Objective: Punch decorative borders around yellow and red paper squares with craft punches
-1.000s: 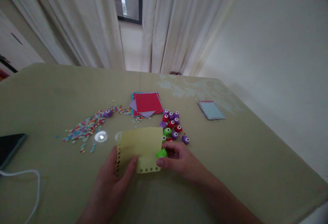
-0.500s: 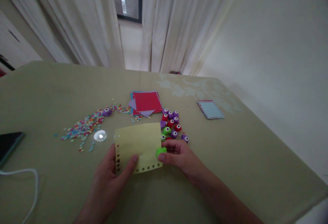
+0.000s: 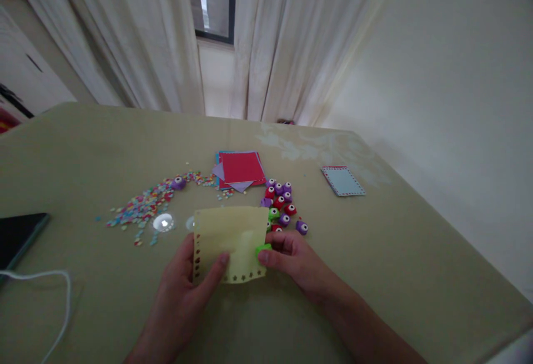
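- Yellow paper (image 3: pixel 235 233) is held up over the near middle of the worktop (image 3: pixel 416 253), with a row of cut-outs down its left edge and star-shaped holes along its near edge.
- Left hand (image 3: pixel 179 286) pinches the paper at its near left part, thumb on the front and fingers behind.
- Right hand (image 3: pixel 295 261) pinches a small green punch (image 3: pixel 261 250) between thumb and fingers, at the paper's right edge, close to the near right corner.
- Judging by this hold, the step in hand is setting the punch on that edge; whether its slot has taken in the paper cannot be told.
- A squeeze from here would call for the sheet kept flat and steady, the punch square to the edge and the spacing matched to the stars; the thin sheet could bend or slip.
- Just beyond the right hand sits a cluster of red, purple and green punches (image 3: pixel 278 202).
- Confetti (image 3: pixel 144 205) lies scattered to the left, a purple punch (image 3: pixel 179 183) among it; coloured sheets (image 3: pixel 241 167) lie farther back, and a pale blue card (image 3: pixel 343 180) to the right.
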Motion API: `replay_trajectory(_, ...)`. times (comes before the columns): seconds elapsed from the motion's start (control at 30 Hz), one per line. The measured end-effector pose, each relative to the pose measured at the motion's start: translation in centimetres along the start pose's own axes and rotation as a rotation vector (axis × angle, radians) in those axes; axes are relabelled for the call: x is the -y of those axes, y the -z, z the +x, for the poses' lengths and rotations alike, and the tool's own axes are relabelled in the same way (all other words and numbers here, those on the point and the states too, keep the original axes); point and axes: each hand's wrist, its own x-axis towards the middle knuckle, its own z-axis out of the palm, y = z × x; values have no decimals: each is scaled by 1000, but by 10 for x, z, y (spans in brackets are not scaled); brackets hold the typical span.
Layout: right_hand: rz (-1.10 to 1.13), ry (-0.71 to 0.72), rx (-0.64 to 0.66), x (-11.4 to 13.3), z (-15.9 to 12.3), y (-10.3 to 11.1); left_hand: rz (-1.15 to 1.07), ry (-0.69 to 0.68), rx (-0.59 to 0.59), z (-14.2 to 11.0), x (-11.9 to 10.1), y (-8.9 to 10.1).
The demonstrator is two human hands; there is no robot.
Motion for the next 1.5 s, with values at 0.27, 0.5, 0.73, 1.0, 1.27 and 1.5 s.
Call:
replay_trajectory(0.27, -20, 33, -10, -9, -1, -2, 16, -49, -7, 2, -1, 0)
replay_trajectory(0.5, 53, 0, 70, -11, 3, -5, 20, -73, -22, 6, -3, 3)
replay_trajectory(0.73, 75, 29, -115, -12, 8, 2, -45, -46, -36, 13, -1, 10)
replay_trajectory(1.0, -793, 393, -194, -5, 1, 0, -163, -1, -90, 14, -6, 7)
replay_trajectory(1.27, -1031, 567, -249, -15, 3, -2, -215, 16, -83, 6, -10, 1)
replay_trajectory(1.5, -270, 214, -59, -6, -2, 0, -188, 5, -111, 1, -22, -1)
